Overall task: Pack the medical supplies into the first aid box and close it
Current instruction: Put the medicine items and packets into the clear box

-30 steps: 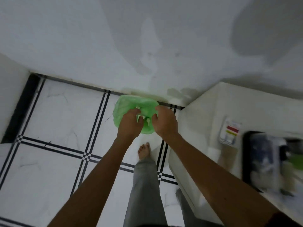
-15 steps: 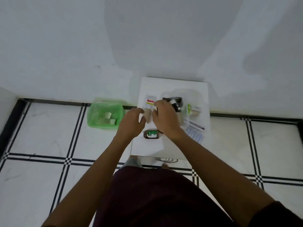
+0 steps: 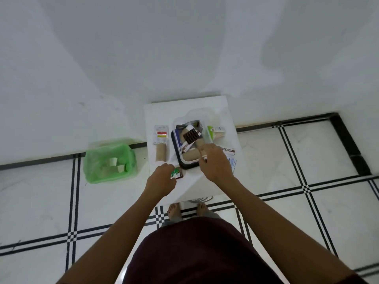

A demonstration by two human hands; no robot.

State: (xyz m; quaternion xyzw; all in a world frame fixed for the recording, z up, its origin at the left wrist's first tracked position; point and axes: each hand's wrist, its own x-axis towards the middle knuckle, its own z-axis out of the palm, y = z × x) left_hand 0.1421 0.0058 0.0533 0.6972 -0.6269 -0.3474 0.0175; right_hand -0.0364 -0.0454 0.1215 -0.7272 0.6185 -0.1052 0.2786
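First aid box [image 3: 185, 160] lies beside curled right hand [image 3: 213, 165]; left hand [image 3: 162, 181] fisted nearby, contents untellable.

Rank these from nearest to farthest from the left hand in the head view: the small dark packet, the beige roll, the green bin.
From the left hand:
1. Small dark packet, touching its right side.
2. Beige roll, just beyond it on the table.
3. Green bin, on the floor to its left.

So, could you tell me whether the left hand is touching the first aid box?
Apart. The head view shows the left hand on the small green packet, with bare table between it and the first aid box.
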